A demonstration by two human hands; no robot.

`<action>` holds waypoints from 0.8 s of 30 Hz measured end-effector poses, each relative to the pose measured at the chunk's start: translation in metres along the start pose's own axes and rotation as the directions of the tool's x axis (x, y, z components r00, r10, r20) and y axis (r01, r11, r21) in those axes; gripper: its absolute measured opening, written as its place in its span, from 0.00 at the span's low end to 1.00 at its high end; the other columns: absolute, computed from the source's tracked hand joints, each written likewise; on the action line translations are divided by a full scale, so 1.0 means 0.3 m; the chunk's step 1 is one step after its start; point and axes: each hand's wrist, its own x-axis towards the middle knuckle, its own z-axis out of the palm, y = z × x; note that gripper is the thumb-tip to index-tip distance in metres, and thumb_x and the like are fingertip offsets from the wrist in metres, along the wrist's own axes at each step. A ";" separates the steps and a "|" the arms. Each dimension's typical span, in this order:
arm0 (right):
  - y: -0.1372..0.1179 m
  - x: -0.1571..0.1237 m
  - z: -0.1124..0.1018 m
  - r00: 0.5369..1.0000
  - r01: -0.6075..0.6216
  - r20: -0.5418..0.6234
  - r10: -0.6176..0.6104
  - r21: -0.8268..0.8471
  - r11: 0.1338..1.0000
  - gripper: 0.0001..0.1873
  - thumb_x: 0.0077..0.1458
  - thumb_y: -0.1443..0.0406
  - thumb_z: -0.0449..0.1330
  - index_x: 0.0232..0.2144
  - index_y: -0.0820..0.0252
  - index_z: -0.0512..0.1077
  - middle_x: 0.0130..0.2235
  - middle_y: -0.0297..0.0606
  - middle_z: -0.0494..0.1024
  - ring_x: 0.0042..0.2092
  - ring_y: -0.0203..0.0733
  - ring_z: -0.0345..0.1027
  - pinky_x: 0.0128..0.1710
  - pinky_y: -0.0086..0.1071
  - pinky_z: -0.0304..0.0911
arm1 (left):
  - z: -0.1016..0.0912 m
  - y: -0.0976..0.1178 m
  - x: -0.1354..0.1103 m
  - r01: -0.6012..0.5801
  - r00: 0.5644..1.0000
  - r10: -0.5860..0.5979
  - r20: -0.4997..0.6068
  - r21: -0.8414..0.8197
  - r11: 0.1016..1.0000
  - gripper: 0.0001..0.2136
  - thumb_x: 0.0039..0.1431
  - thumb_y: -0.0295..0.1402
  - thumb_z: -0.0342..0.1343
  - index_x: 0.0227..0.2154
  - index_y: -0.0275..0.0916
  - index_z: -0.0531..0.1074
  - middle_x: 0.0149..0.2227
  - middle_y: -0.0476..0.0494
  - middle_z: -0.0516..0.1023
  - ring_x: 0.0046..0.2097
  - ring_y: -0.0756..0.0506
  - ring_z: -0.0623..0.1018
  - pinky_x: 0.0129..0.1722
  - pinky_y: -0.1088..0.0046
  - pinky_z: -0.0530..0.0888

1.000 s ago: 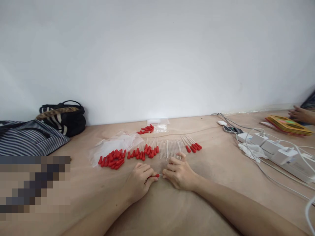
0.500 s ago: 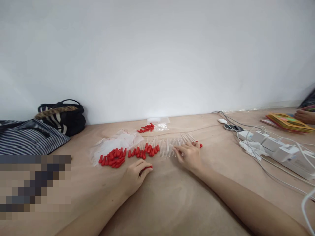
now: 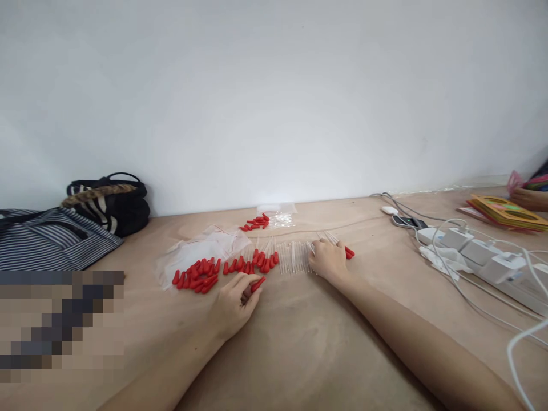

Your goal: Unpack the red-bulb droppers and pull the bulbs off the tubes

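My left hand (image 3: 235, 299) pinches a red rubber dropper bulb (image 3: 257, 284) between thumb and fingers, just above the table. Farther right, my right hand (image 3: 329, 260) is closed at the right end of a row of thin clear dropper tubes (image 3: 291, 260). One tube (image 3: 311, 248) shows at its fingertips. Loose red bulbs (image 3: 197, 275) lie piled on a clear plastic bag (image 3: 180, 257) left of my left hand. Droppers with red bulbs fitted (image 3: 262, 260) lie between the pile and the tube row. More red bulb ends (image 3: 350, 253) poke out beyond my right hand, which partly hides their tubes.
Near the wall lies another small clear bag (image 3: 276, 211) beside red bulbs (image 3: 254, 221). A power strip with chargers (image 3: 475, 251) and looping white cables takes up the right side. Bags (image 3: 111, 205) sit at left. Another person's hand (image 3: 531, 198) is by yellow boards (image 3: 509, 210).
My right hand has closed its fingers at the tube row and shifted slightly. In my left hand the red bulb has turned, its tip now pointing up and right.
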 end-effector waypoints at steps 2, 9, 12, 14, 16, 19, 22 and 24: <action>-0.003 -0.007 -0.001 1.000 0.012 -0.005 -0.012 -0.005 1.000 0.14 0.53 0.66 0.46 0.33 0.64 0.71 0.38 0.48 0.74 0.36 0.45 0.67 0.39 0.39 0.44 | -0.015 -0.003 0.007 0.014 0.998 -0.010 -0.061 0.068 0.998 0.05 0.55 0.31 0.47 0.32 0.38 0.67 0.24 0.50 0.68 0.22 0.53 0.68 0.23 0.80 0.68; 0.009 -0.039 0.008 0.987 0.055 -0.151 -0.055 0.000 0.998 0.16 0.55 0.61 0.46 0.35 0.60 0.71 0.37 0.44 0.75 0.40 0.47 0.65 0.38 0.38 0.43 | -0.145 -0.112 0.028 0.237 0.955 -0.154 -0.252 0.343 0.909 0.07 0.53 0.35 0.48 0.28 0.38 0.68 0.26 0.48 0.73 0.26 0.49 0.73 0.27 0.75 0.68; 0.047 -0.047 0.016 0.969 0.070 -0.239 -0.063 0.021 0.997 0.16 0.55 0.60 0.46 0.36 0.58 0.71 0.36 0.41 0.76 0.40 0.46 0.64 0.39 0.38 0.42 | -0.205 -0.154 0.029 0.375 0.927 -0.336 -0.167 0.422 0.826 0.07 0.51 0.36 0.48 0.27 0.39 0.68 0.28 0.46 0.75 0.30 0.45 0.74 0.28 0.73 0.68; 0.088 -0.045 0.019 0.961 0.059 -0.274 -0.045 0.042 0.997 0.15 0.54 0.60 0.47 0.36 0.58 0.72 0.35 0.40 0.76 0.39 0.45 0.64 0.39 0.38 0.41 | -0.236 -0.163 0.031 0.434 0.888 -0.455 -0.071 0.460 0.775 0.07 0.51 0.35 0.48 0.28 0.38 0.69 0.29 0.45 0.76 0.32 0.44 0.74 0.29 0.72 0.67; 0.135 -0.038 0.017 0.955 0.029 -0.295 -0.007 0.071 0.997 0.15 0.53 0.60 0.48 0.35 0.57 0.72 0.34 0.38 0.77 0.39 0.44 0.64 0.38 0.38 0.41 | -0.259 -0.163 0.035 0.478 0.838 -0.545 0.001 0.477 0.737 0.07 0.51 0.34 0.48 0.30 0.38 0.69 0.31 0.44 0.76 0.33 0.43 0.74 0.29 0.72 0.67; 0.201 -0.024 0.007 0.955 -0.047 -0.287 0.078 0.116 0.992 0.15 0.52 0.59 0.48 0.32 0.56 0.73 0.32 0.37 0.77 0.38 0.44 0.64 0.38 0.38 0.40 | -0.280 -0.169 0.038 0.496 0.814 -0.580 0.033 0.481 0.723 0.08 0.52 0.33 0.48 0.32 0.39 0.70 0.34 0.44 0.76 0.36 0.43 0.74 0.29 0.72 0.67; 0.237 -0.013 -0.009 0.962 -0.123 -0.225 0.157 0.161 0.979 0.15 0.51 0.59 0.48 0.28 0.55 0.73 0.30 0.36 0.76 0.37 0.43 0.64 0.37 0.37 0.41 | -0.275 -0.178 0.039 0.469 0.847 -0.531 -0.005 0.477 0.744 0.09 0.52 0.35 0.48 0.33 0.39 0.70 0.34 0.44 0.76 0.36 0.42 0.74 0.31 0.70 0.68; 0.240 -0.010 -0.016 0.968 -0.148 -0.178 0.180 0.178 0.973 0.15 0.50 0.57 0.49 0.26 0.55 0.73 0.29 0.36 0.75 0.36 0.43 0.64 0.37 0.37 0.41 | -0.248 -0.167 0.035 0.416 0.898 -0.435 -0.065 0.444 0.793 0.10 0.52 0.37 0.49 0.31 0.38 0.71 0.33 0.42 0.76 0.36 0.41 0.73 0.34 0.67 0.69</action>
